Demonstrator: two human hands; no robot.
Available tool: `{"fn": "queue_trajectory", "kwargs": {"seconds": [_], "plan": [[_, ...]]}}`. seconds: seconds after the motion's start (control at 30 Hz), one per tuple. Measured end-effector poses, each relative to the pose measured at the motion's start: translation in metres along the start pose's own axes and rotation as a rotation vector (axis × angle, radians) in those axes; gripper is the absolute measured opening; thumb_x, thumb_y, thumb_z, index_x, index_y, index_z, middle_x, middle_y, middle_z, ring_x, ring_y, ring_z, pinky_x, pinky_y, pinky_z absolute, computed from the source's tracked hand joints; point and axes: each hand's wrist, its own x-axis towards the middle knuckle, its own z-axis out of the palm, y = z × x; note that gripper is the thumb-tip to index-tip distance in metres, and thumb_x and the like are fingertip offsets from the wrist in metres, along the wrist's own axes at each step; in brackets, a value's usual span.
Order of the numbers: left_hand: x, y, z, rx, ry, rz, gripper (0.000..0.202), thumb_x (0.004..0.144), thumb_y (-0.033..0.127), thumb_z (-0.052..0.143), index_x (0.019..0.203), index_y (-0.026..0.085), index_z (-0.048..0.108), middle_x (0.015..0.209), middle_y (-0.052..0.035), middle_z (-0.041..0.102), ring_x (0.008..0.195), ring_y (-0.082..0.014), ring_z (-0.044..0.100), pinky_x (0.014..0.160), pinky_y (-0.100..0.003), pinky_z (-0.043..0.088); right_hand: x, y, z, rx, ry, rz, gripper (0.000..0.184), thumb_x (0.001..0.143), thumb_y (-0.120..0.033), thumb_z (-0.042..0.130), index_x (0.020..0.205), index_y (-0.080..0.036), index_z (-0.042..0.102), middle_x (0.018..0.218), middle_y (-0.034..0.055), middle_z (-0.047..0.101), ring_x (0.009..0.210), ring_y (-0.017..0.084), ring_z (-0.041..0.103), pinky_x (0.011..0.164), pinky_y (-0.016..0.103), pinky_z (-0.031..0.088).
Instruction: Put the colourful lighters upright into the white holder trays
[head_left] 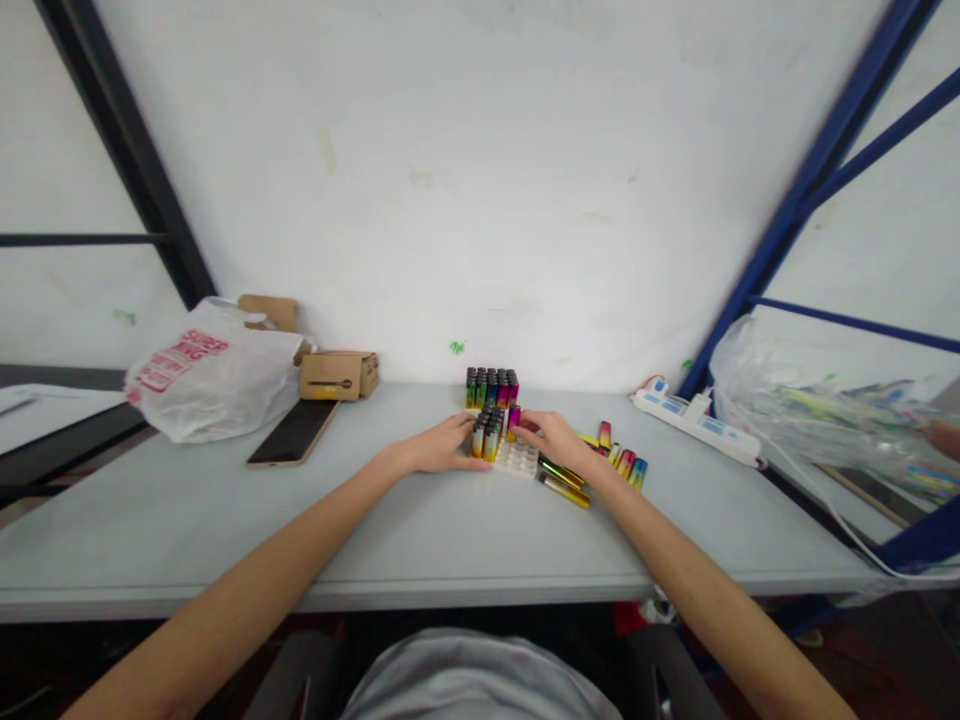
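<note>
Near the wall, a white holed tray [516,460] carries upright lighters [491,440] with metallic, silver-to-yellow bodies and dark tops on its left side. Bare holes show on its front right. My left hand [444,446] curves round the tray's left end, thumb along the front and fingers behind. Between the fingertips of my right hand [553,432] is an upright purple-and-yellow lighter [513,422], just over the tray; whether its base sits in a hole I cannot tell. Loose lighters [564,490] lie under and beside my right wrist, several more [626,465] farther right.
Behind the tray stands another block of upright multicoloured lighters [492,386]. To the left are a phone [292,433], a cardboard box [339,375] and a white plastic bag [217,370]. A power strip [697,420] and clear plastic bags [817,410] are at the right.
</note>
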Motion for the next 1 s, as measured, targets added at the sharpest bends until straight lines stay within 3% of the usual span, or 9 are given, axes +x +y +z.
{"fn": "queue_trajectory", "kwargs": {"seconds": [0.43, 0.57, 0.67, 0.73, 0.83, 0.9, 1.0], "plan": [[0.001, -0.002, 0.000, -0.018, -0.007, -0.024, 0.084, 0.086, 0.070, 0.070, 0.148, 0.017, 0.052, 0.159, -0.0171, 0.046, 0.146, -0.0355, 0.043, 0.127, -0.048, 0.031, 0.001, -0.001, 0.013, -0.117, 0.045, 0.067, 0.018, 0.099, -0.031, 0.066, 0.094, -0.015, 0.074, 0.088, 0.0069, 0.075, 0.076, 0.018, 0.065, 0.073, 0.027, 0.045], [0.001, 0.001, -0.002, -0.010, -0.008, -0.019, 0.087, 0.086, 0.070, 0.069, 0.151, 0.015, 0.049, 0.158, -0.0177, 0.046, 0.147, -0.0349, 0.043, 0.128, -0.046, 0.029, 0.000, -0.003, -0.008, -0.122, -0.018, 0.021, 0.027, 0.102, -0.039, 0.062, 0.098, -0.016, 0.076, 0.096, 0.0086, 0.077, 0.084, 0.019, 0.068, 0.081, 0.028, 0.047], [0.001, 0.003, -0.003, 0.005, -0.010, -0.013, 0.091, 0.087, 0.072, 0.067, 0.154, 0.015, 0.045, 0.159, -0.0169, 0.045, 0.148, -0.0340, 0.041, 0.128, -0.043, 0.029, -0.005, 0.004, -0.030, -0.165, 0.047, 0.063, 0.040, 0.110, -0.039, 0.042, 0.104, -0.017, 0.074, 0.101, 0.0091, 0.077, 0.089, 0.019, 0.069, 0.086, 0.028, 0.047], [0.001, 0.004, -0.003, 0.011, -0.017, -0.024, 0.092, 0.087, 0.074, 0.065, 0.155, 0.016, 0.044, 0.161, -0.0166, 0.044, 0.149, -0.0340, 0.040, 0.128, -0.042, 0.028, -0.011, 0.017, -0.043, -0.240, 0.086, 0.136, 0.041, 0.111, -0.038, 0.039, 0.107, -0.017, 0.074, 0.101, 0.0102, 0.077, 0.090, 0.020, 0.069, 0.088, 0.029, 0.048], [0.001, 0.004, -0.003, 0.011, -0.035, -0.046, 0.092, 0.087, 0.075, 0.064, 0.154, 0.015, 0.045, 0.161, -0.0168, 0.043, 0.150, -0.0348, 0.038, 0.128, -0.041, 0.028, -0.023, 0.040, -0.058, -0.305, -0.004, 0.269, 0.029, 0.103, -0.038, 0.059, 0.112, -0.015, 0.075, 0.103, 0.0129, 0.079, 0.089, 0.022, 0.071, 0.084, 0.030, 0.050], [0.000, 0.003, -0.002, 0.013, -0.034, -0.038, 0.091, 0.087, 0.076, 0.064, 0.153, 0.016, 0.047, 0.160, -0.0157, 0.043, 0.150, -0.0341, 0.038, 0.128, -0.041, 0.028, -0.031, 0.055, -0.065, -0.299, -0.108, 0.358, 0.024, 0.093, -0.034, 0.073, 0.106, -0.015, 0.078, 0.097, 0.0128, 0.080, 0.082, 0.023, 0.072, 0.078, 0.030, 0.051], [0.000, 0.003, -0.002, 0.012, -0.020, -0.026, 0.087, 0.087, 0.075, 0.064, 0.151, 0.018, 0.049, 0.160, -0.0141, 0.045, 0.149, -0.0331, 0.040, 0.128, -0.040, 0.028, -0.036, 0.067, -0.068, -0.243, -0.165, 0.383, 0.013, 0.086, -0.027, 0.076, 0.093, -0.017, 0.080, 0.090, 0.0099, 0.080, 0.076, 0.022, 0.071, 0.072, 0.029, 0.051]]}}
